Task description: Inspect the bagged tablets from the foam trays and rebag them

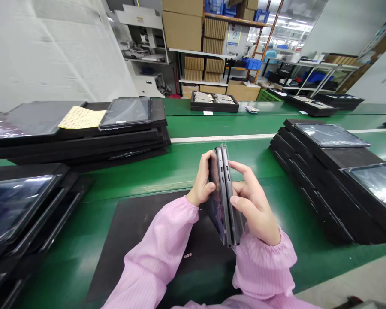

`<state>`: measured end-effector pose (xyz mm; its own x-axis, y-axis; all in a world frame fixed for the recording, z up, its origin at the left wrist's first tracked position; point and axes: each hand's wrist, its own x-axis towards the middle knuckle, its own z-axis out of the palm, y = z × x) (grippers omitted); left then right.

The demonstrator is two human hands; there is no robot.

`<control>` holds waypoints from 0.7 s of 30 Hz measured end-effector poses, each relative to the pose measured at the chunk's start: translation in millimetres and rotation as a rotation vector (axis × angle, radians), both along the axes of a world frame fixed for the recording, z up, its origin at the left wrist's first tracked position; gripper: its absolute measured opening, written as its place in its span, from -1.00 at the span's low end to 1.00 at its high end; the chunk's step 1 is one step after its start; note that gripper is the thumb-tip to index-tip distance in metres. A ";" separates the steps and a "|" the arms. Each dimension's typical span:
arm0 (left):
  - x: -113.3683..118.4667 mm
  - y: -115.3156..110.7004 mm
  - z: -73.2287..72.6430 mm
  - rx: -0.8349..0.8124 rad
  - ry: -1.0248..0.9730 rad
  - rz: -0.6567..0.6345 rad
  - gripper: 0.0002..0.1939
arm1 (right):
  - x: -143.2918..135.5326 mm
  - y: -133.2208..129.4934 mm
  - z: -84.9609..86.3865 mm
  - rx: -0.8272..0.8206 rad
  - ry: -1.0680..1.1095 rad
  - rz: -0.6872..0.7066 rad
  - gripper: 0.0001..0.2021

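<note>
Two tablets [224, 193] are held on edge, face against face or back, above a black mat [135, 236]. Their narrow sides with small ports point up toward me, and thin clear film shows at the top. My left hand [203, 182] is closed around the left side of the pair, thumb on the near face. On the opposite side, my right hand [252, 201] grips the pair between thumb and fingers, its index finger stretched along the upper part. A few small round pieces [188, 255] lie on the mat below.
Stacked black trays [309, 171] bearing film-covered tablets rise at the right. More tray stacks [125, 141] stand at the left, one with a yellow label sheet [82, 118]. Across the green table [186, 124] sits a black box of parts [214, 107].
</note>
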<state>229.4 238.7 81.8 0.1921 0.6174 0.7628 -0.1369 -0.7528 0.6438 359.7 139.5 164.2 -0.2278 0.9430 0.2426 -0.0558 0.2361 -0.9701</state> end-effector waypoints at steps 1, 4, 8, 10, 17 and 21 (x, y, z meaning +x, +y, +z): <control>0.3 0.3 -0.2 0.001 0.004 0.000 -0.18 | 0.0 0.2 0.0 -0.012 0.012 0.003 -0.45; 0.7 1.0 -1.9 0.011 0.011 -0.011 -0.20 | 0.1 0.7 0.1 -0.035 0.040 0.007 -0.45; 0.9 1.8 -5.1 0.024 0.018 -0.019 -0.20 | 0.9 1.1 -0.5 -0.052 0.043 0.005 -0.45; 1.3 2.0 -6.0 0.025 0.022 -0.015 -0.20 | 1.9 0.8 -0.8 -0.056 0.034 0.001 -0.45; 2.1 0.8 -4.9 0.039 0.031 -0.005 -0.22 | 4.6 -1.3 3.1 -0.039 -0.019 -0.012 -0.45; 2.3 -0.8 -5.0 0.047 0.032 0.008 -0.20 | 5.0 -1.5 4.7 -0.004 -0.007 0.001 -0.47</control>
